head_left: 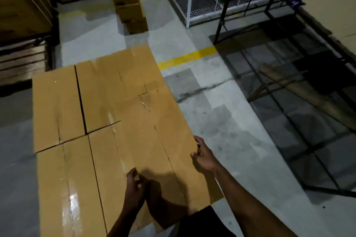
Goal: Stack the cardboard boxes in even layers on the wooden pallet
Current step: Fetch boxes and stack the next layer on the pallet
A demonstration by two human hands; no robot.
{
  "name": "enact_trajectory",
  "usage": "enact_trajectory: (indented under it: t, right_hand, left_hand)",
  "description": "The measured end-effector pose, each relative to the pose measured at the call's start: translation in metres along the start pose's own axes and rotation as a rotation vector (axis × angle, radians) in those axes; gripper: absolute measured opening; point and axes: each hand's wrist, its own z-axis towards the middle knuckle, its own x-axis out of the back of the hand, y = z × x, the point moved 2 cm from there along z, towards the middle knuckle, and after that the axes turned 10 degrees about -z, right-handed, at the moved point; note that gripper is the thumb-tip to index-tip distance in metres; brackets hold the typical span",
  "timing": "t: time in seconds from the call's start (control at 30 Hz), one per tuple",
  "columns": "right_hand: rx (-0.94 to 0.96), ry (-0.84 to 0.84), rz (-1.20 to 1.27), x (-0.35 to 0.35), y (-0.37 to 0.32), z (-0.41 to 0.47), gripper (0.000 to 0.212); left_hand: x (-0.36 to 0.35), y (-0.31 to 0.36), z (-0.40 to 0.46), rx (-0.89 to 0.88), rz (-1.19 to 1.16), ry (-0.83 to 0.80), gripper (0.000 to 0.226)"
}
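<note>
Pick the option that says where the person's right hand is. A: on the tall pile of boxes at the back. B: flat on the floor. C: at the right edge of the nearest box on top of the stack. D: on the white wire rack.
C: the right hand curls over the right edge of the nearest box, far from rack and floor.

Both bare arms reach forward over the top box. Right hand curls its fingers on the box's right edge, left hand rests on top, fingers loosely bent.

matt cardboard boxes, glossy tape
</note>
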Motion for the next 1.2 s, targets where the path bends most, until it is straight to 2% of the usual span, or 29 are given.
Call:
enact_trajectory:
  t: [0.1, 0.33, 0.57, 0.73, 1.07, 1.2]
  right_hand:
    - [0.002, -0.015, 0.023, 0.0, 0.014, 0.008, 0.069]
    - [-0.033, -0.004, 0.02, -0.014, 0.037, 0.012, 0.073]
    - [0.098, 0.04, 0.013, -0.015, 0.057, 0.012, 0.078]
    - [0.08, 0.061, 0.038, -0.009, 0.06, 0.01, 0.076]
    - [0.06, -0.019, 0.006, -0.003, 0.054, -0.006, 0.077]
    - [0.011, 0.013, -0.023, -0.007, 0.058, -0.012, 0.082]
  left_hand:
    - [-0.011, 0.001, 0.001, 0.051, 0.019, 0.032, 0.061]
    - [-0.024, 0.011, 0.006, 0.124, 0.051, 0.073, 0.098]
    - [-0.031, 0.01, 0.006, 0.1, 0.074, 0.088, 0.095]
    - [-0.038, 0.015, 0.006, 0.083, 0.082, 0.057, 0.092]
    - [-0.035, 0.013, 0.007, 0.094, 0.149, 0.024, 0.091]
    - [-0.033, 0.012, 0.009, 0.116, 0.165, 0.035, 0.09]
